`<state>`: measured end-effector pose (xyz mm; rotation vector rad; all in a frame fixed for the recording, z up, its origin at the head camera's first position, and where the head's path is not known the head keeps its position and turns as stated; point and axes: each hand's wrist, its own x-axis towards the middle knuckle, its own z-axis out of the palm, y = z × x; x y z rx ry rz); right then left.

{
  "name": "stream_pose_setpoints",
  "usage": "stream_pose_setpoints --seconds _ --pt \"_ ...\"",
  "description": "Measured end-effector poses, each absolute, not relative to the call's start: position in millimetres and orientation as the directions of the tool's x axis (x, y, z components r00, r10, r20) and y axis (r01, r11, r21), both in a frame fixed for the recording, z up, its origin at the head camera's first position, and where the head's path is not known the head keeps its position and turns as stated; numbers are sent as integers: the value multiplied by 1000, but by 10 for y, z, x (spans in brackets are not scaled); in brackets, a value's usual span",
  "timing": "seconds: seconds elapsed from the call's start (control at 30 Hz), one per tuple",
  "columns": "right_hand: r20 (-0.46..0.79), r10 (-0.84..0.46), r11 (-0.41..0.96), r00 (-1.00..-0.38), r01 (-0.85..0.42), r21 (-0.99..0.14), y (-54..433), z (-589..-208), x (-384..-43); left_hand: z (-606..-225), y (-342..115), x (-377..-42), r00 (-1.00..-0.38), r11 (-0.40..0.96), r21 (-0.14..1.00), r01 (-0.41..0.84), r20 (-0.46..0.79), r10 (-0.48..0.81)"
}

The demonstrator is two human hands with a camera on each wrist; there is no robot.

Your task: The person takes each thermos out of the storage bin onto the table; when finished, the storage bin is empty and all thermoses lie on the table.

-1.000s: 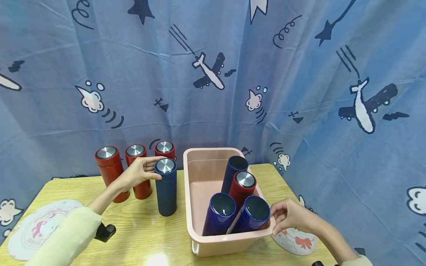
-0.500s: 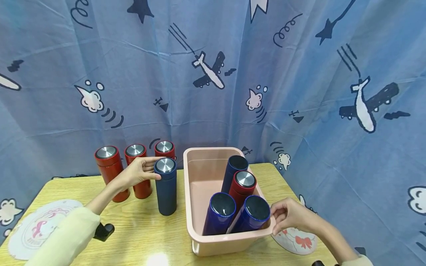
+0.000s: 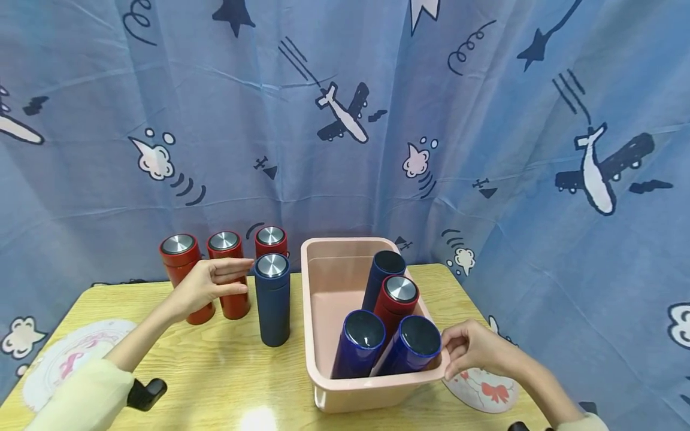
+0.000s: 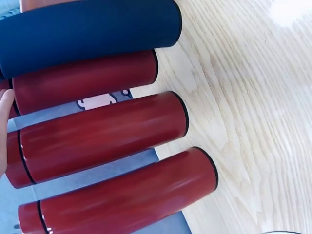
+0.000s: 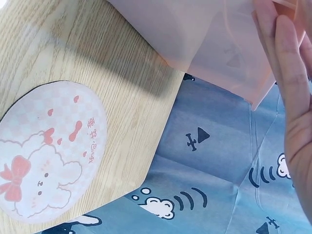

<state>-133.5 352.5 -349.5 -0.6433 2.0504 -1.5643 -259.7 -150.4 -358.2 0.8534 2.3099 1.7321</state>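
A dark blue thermos (image 3: 274, 311) with a silver-topped lid stands upright on the table. Just left of its lid is my left hand (image 3: 199, 287), fingers extended and thumb apart, holding nothing. A small gap shows between fingertips and thermos. Behind it stand three red thermoses: one at left (image 3: 180, 263), one in the middle (image 3: 235, 306) partly covered by my hand, and one at right (image 3: 271, 237) mostly hidden by the blue one. My right hand (image 3: 477, 348) pinches the right front rim of a pink plastic bin (image 3: 336, 386).
Inside the bin's right side lean two glossy blue thermoses (image 3: 360, 353), a red thermos (image 3: 398, 299) and a dark blue thermos (image 3: 380, 275). Round printed mats lie at the left (image 3: 70, 365) and right (image 5: 53, 151) of the table. A patterned curtain (image 3: 345, 179) hangs behind.
My left hand has let go of the dark blue thermos and drawn back slightly to the left. The thermos stays in place. My right hand still holds the bin's rim.
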Motion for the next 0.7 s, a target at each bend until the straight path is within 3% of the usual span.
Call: stream_pose_setpoints --seconds 0.37,0.7 --pt "-87 -626 235 -775 -82 -968 3530 -3508 -1341 -3519 -1528 -2396 -872 157 937 313 218 438" --pt "-82 -627 244 -775 -96 -965 3538 -3506 -1348 -3460 -1351 -2114 -860 78 966 248 182 476"
